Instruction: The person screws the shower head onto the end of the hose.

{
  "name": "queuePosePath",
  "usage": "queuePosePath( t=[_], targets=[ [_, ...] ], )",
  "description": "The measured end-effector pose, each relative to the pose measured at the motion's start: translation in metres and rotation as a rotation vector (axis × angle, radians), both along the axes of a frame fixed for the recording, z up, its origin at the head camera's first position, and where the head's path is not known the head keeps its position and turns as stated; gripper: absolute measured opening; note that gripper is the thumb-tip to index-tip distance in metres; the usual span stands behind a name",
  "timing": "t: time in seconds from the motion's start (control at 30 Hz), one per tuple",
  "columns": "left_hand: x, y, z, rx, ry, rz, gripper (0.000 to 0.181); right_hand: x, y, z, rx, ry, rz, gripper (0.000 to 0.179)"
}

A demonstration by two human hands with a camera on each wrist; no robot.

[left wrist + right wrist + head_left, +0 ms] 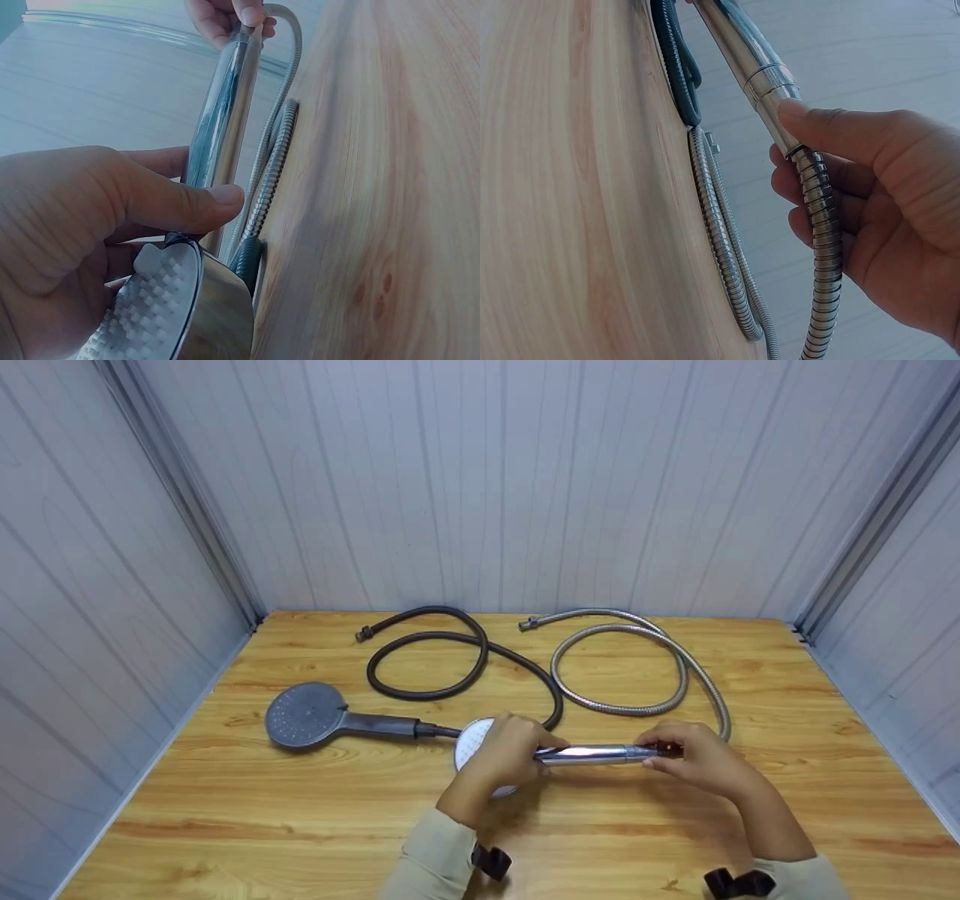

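Observation:
My left hand (508, 750) grips a chrome shower head (221, 311) where its handle meets the round head, thumb across the handle. The white nozzle face is partly covered by that hand in the head view. At the handle's other end, my right hand (701, 757) pinches the metal connector (778, 112) between thumb and fingers. From this connector a silver shower hose (821, 247) runs down past the right palm. The chrome handle (589, 754) lies level between both hands, held above the table.
A dark grey shower head (304, 716) lies on the wooden table (300, 825) at left, joined to a looped black hose (427, 695). The silver hose's free end (529, 624) lies at the back. Pale panels (480, 487) wall in the table's back and sides.

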State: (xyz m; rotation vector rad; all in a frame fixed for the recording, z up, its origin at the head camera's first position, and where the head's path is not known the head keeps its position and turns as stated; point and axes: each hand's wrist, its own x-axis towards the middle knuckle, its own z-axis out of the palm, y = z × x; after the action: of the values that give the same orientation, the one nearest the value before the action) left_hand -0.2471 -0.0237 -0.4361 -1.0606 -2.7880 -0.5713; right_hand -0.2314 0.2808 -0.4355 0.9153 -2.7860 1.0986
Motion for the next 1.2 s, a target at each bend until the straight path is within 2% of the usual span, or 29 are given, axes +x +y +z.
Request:
queuePosePath(
  t=[0.47,0.7,0.97,1.2],
  targets=[
    [-0.0012,0.0004,-0.0009,-0.006,-0.013,0.001,0.047,0.0002,0.0011,0.0007,-0.002,-0.008,0.032,0.019],
    [-0.0016,0.0003,-0.0028,-0.009,0.063,-0.021,0.048,0.0004,0.0014,0.0011,-0.038,0.025,0.098,0.017],
    [0.0005,0.0018,-0.0012,-0.015,0.009,-0.005,0.047,-0.002,0.005,0.0005,-0.028,-0.02,0.094,0.018],
    [0.0024,0.0051,-0.0013,-0.037,-0.032,0.017,0.045,-0.0021,0.0059,-0.0001,-0.007,-0.07,0.04,0.019]
  ],
)
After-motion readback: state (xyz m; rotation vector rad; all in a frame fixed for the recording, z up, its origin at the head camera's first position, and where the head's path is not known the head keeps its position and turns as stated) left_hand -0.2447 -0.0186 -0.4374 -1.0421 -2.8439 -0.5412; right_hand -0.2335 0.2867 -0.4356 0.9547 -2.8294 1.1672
